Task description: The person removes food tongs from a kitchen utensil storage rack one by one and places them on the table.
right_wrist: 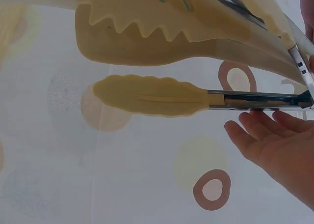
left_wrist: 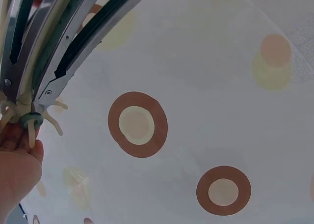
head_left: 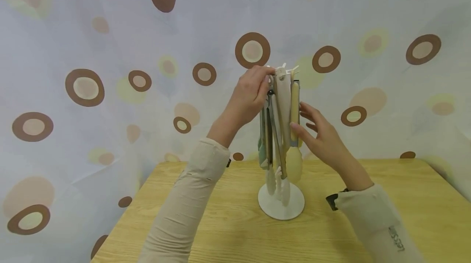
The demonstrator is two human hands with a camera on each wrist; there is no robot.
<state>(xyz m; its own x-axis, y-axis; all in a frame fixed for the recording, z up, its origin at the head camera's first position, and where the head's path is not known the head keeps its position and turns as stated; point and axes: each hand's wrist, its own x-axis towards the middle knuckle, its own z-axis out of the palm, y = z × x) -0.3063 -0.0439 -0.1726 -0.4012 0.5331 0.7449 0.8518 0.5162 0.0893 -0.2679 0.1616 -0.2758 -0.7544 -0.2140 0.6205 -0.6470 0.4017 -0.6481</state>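
Note:
A white utensil rack [head_left: 266,205] stands upright on a round base, with several kitchen tools hanging from its top hooks. My left hand [head_left: 250,93] grips the top of the rack by the hooks; in the left wrist view its fingers curl beside a hook bearing a green ring [left_wrist: 32,120]. On the rack's right side hang yellow-headed tongs [head_left: 294,165], their head pointing down. My right hand [head_left: 324,136] is beside the tongs' handle, fingers spread and loosely extended, fingertips at or touching it. Green-headed tongs [head_left: 262,154] hang on the left side.
The rack stands on a wooden table [head_left: 228,214]. Behind it hangs a pale curtain [head_left: 213,17] patterned with brown and yellow circles. A serrated yellowish tool [right_wrist: 132,51] hangs near the tongs, seen in the right wrist view.

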